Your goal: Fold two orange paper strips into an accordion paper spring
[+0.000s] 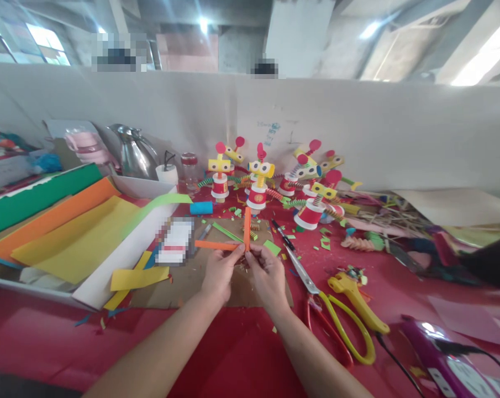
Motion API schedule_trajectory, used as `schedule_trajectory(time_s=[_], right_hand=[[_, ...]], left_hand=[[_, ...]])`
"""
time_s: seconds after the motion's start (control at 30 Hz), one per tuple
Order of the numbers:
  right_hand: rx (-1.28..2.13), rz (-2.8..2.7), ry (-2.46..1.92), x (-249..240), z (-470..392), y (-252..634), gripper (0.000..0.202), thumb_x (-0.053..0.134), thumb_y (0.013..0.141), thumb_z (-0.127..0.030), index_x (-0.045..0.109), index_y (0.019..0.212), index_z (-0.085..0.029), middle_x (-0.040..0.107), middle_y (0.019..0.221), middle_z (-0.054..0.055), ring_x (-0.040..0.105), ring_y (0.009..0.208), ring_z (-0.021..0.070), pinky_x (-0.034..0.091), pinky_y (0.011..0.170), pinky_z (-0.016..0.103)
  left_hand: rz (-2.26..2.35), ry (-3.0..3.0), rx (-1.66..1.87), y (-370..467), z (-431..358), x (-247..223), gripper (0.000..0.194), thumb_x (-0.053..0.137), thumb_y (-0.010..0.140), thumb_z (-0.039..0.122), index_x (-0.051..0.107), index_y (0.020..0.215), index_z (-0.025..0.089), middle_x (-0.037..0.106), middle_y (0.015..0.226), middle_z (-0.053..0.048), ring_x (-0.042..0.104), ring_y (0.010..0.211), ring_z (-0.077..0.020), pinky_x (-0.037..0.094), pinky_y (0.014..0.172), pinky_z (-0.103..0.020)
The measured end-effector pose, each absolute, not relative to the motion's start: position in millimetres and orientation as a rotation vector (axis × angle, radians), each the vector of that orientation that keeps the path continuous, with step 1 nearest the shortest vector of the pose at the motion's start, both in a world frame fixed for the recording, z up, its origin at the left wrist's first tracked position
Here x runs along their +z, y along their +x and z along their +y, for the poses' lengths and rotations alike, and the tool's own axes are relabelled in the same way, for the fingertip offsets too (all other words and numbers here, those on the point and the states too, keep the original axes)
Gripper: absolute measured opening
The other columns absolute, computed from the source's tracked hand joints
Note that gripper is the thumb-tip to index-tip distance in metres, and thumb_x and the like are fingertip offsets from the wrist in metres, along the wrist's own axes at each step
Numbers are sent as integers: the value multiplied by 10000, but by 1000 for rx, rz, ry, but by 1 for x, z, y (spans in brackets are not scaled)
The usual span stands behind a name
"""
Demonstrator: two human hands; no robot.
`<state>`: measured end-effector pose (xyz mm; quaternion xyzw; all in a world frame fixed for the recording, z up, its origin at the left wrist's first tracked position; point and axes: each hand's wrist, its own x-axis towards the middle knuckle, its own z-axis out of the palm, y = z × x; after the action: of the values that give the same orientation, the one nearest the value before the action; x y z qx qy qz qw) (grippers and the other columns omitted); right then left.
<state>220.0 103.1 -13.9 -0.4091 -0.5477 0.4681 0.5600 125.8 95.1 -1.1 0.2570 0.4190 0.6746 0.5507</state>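
Both hands meet over a sheet of brown cardboard (170, 293). My left hand (220, 272) and my right hand (268, 275) pinch two orange paper strips where their ends cross. One strip (247, 225) points away from me; the other strip (214, 245) runs out to the left, forming a corner. My fingertips cover the join, so I cannot tell whether the ends are glued. Just beyond the hands lie a thin green paper strip (227, 231) and a light green paper piece (272, 247). A blue paper tube (201, 208) lies farther back.
Several paper-cup figures (257, 194) stand at the back. Right of the cardboard are a pen (283, 234), scissors (330, 312) and a yellow glue gun (359, 301) with its cord. A white box (125, 260) of coloured paper and yellow strips (140, 278) are on the left, near a metal jug (133, 155).
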Motion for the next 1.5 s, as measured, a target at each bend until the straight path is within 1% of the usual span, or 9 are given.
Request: schedule_trajectory(time_s=[0.2,0.33,0.47,0.53,0.67,0.83,1.13,1.3,1.5], right_hand=[[1107,-1299,-950,-12,100,217,179,594,810,-306,650,919,-176,701,847,42,652,757,173,513,704,279],[1098,-1264,-991,-9,99,220,184,601,806,-335,646,866,-166,678,751,28,622,664,157,496,628,263],[1101,-1251,-994,-7,100,222,147,613,796,-324,629,784,-178,629,663,-4,586,609,136,472,587,243],[1119,-1254,-975,-7,101,223,141,617,796,-325,619,779,-185,628,672,-6,590,616,136,479,591,242],[1179,-1273,-949,-8,103,221,179,600,815,-362,627,867,-192,659,756,17,614,649,150,516,641,277],[1204,-1253,-984,-6,103,222,229,611,801,-406,650,797,-180,652,684,14,615,627,157,518,617,277],[1114,-1315,-1037,-8,105,224,257,600,806,-391,696,920,-181,700,804,47,643,693,183,524,656,302],[1204,-1206,-1007,-6,105,223,257,648,758,-394,693,874,-170,695,753,47,638,668,180,527,635,298],[1282,-1081,-933,-6,110,227,231,661,750,-369,691,860,-168,674,722,27,617,648,149,525,640,282]], left_hand=[[1038,615,1626,126,95,-1,247,782,588,310,687,728,131,656,650,-29,562,620,-137,418,616,-264],[1046,635,1612,125,94,-1,245,783,583,306,687,725,131,629,602,-16,542,591,-131,414,609,-262],[1063,646,1619,126,94,-1,233,785,575,280,676,722,136,635,619,-14,538,610,-126,406,608,-247],[1071,650,1614,126,93,-1,226,780,578,283,673,716,139,629,604,-11,541,613,-130,406,606,-247],[1085,658,1596,124,94,-1,230,777,578,303,678,713,145,644,615,-21,563,622,-150,420,620,-269],[1081,661,1593,122,97,-5,239,788,566,299,692,721,145,672,656,-38,600,680,-178,437,685,-300],[1079,614,1570,121,98,-3,304,811,538,329,698,747,140,671,637,-29,580,633,-150,421,652,-273],[1036,670,1559,121,98,-4,317,790,580,341,706,808,138,698,716,-58,624,712,-190,441,694,-299],[971,672,1517,121,98,-4,279,797,564,267,700,800,156,711,798,-64,633,780,-190,444,755,-304]])
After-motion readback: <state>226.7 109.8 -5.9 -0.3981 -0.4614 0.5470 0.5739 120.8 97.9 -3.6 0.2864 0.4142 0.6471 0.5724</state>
